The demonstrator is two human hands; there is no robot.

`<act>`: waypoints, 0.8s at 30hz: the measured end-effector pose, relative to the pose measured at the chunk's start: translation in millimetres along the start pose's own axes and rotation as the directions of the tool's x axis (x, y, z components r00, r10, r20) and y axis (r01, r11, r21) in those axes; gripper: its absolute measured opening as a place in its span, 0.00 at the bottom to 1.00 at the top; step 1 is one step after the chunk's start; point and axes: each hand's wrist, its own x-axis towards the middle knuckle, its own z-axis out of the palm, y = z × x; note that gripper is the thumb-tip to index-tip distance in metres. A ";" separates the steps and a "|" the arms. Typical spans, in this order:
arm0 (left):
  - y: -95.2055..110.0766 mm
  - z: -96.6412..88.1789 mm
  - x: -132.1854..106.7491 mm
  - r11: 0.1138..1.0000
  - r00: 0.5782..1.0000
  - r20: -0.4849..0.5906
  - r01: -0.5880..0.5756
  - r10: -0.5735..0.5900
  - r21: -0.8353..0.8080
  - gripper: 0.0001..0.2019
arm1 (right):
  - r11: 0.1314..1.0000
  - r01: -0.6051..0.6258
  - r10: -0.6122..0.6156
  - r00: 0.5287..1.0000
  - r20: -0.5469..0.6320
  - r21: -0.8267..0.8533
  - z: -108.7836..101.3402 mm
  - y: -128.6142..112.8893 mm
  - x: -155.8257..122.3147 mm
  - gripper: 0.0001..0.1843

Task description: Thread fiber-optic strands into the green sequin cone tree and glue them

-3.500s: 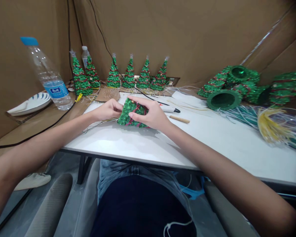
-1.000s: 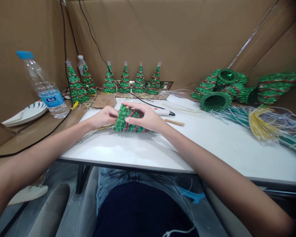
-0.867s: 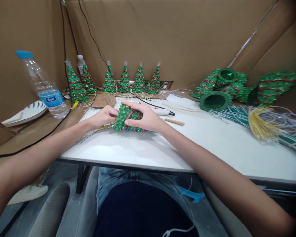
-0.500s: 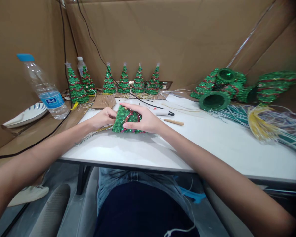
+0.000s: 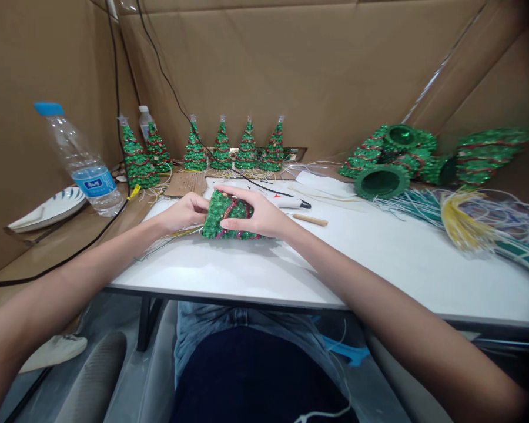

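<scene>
A small green Christmas tree (image 5: pixel 223 220) with red garland lies on its side over the white table. My right hand (image 5: pixel 262 216) is wrapped round it, thumb in front and fingers over the top. At its wide base on the left is my left hand (image 5: pixel 188 212), with the fingers bent and the fingertips hidden at the base's edge. Thin wires (image 5: pixel 170 239) trail from under the left hand onto the table. What the left fingers pinch cannot be seen.
Several finished-looking trees (image 5: pixel 221 147) stand along the back. At the right are hollow green trees (image 5: pixel 381 182) and bundled wires (image 5: pixel 462 220). A wooden-handled tool (image 5: pixel 311 220) and a white hot-glue-gun-like tool (image 5: pixel 293 202) lie behind my hands. A water bottle (image 5: pixel 92 182) leans at the left.
My hands and the tree keep almost the same place and pose. The whole view has shifted slightly; no grip has visibly changed.
</scene>
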 end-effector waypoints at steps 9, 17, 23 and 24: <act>-0.5 -2.7 -1.0 0.999 0.997 0.073 -0.003 0.000 0.039 0.12 | 0.987 -0.150 0.144 0.985 0.096 0.054 -5.7 -2.4 5.0 0.36; 6.9 -2.5 -2.0 0.998 0.997 0.029 0.066 -0.066 0.004 0.18 | 0.961 -0.251 0.266 0.952 0.150 -0.114 -4.6 -10.4 5.8 0.39; 9.5 11.4 0.5 0.997 0.989 -0.135 0.065 -0.060 0.037 0.18 | 0.973 -0.186 0.200 0.974 0.102 -0.133 3.8 -3.9 2.7 0.40; 9.0 13.6 0.4 0.997 0.984 -0.170 0.064 -0.056 0.039 0.18 | 0.975 -0.172 0.186 0.978 0.095 -0.139 4.2 -2.7 2.8 0.38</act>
